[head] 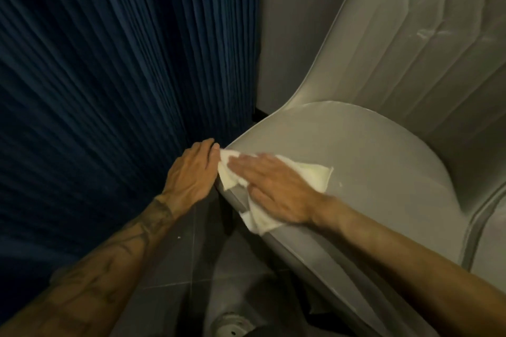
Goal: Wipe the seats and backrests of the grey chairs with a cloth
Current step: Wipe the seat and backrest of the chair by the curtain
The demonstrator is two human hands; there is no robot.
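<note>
A grey moulded chair fills the right half of the head view, its rounded seat (364, 150) below a ribbed backrest (427, 44). A crumpled white cloth (309, 176) lies on the seat's front left corner. My right hand (276, 186) presses flat on the cloth, fingers stretched out towards the left. My left hand (191, 172) grips the seat's left edge next to the cloth, its fingertips touching the cloth's corner. Part of the cloth hangs over the seat's front rim.
A dark blue pleated curtain (123, 76) hangs close on the left. A pale wall (295, 22) stands behind the chair. Dark floor tiles (178, 268) and a round chair foot (232, 325) show below. A second grey chair's edge (490, 241) sits at the right.
</note>
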